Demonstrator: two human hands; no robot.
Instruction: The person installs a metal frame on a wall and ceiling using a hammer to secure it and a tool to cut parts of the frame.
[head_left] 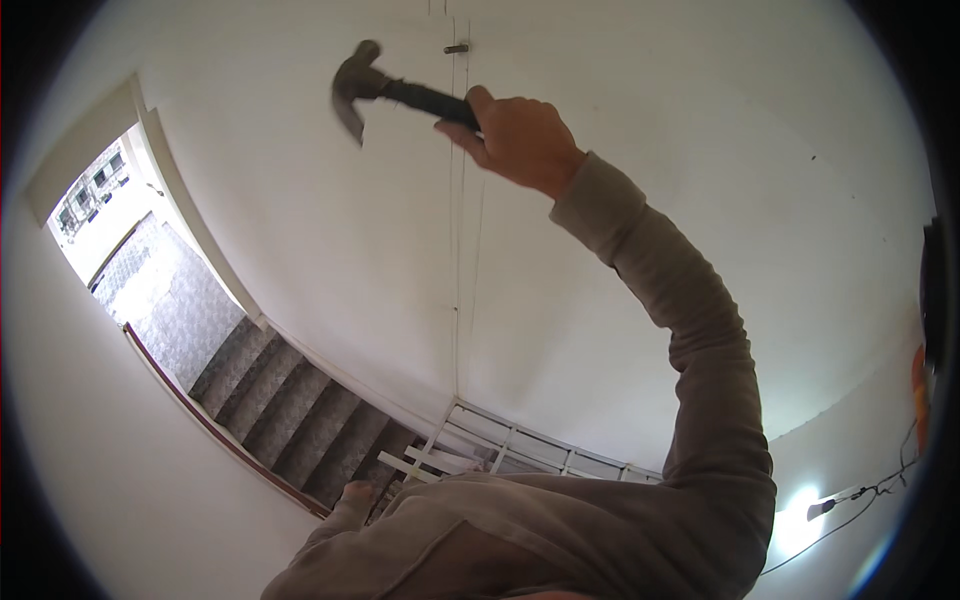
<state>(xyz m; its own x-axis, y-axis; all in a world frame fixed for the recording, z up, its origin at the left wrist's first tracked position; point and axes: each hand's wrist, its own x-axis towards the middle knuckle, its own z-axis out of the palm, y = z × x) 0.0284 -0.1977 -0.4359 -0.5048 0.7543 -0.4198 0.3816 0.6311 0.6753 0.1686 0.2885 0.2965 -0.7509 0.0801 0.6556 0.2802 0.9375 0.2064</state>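
Observation:
My right hand is raised high and grips the black handle of a claw hammer. The hammer's head points left and is blurred. Just above and right of the handle, a small metal peg sticks out of the white wall on a thin vertical seam. A grey sleeve covers my right arm, which bends up from the lower edge. My left hand sits low, beside the top of a white metal railing. Only its back shows, and its fingers are hidden.
Grey speckled stairs run down to the left along a reddish handrail. A bright window opening is at upper left. A lit lamp on a dark cable hangs at lower right, and an orange object sits at the right rim.

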